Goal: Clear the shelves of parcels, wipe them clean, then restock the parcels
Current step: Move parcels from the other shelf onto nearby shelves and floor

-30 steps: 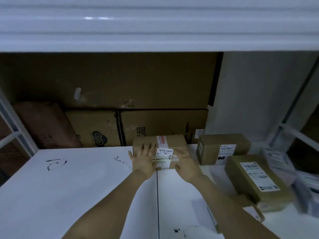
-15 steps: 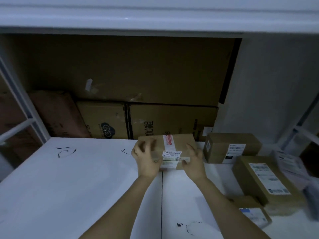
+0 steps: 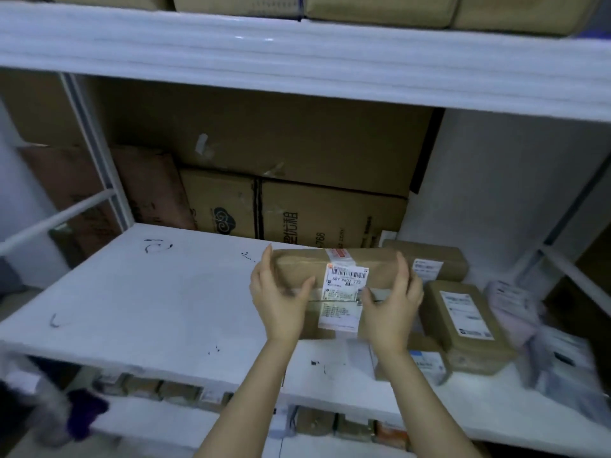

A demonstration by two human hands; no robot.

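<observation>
I hold a brown cardboard parcel with a white barcode label and a red tape strip, lifted just above the white middle shelf. My left hand grips its left end and my right hand grips its right end. More brown parcels lie to the right: one at the back, one with a white label and a smaller one partly hidden behind my right wrist. Soft pale mailer bags lie at the far right.
Large cartons stand stacked behind the shelf. The upper shelf carries brown boxes. A lower shelf shows a row of small parcels. A white upright and crossbar frame the left side. A dark purple object lies at bottom left.
Both hands closed on the parcel's ends and raised it off the shelf toward me. The view has pulled back, so the upper and lower shelves now show.
</observation>
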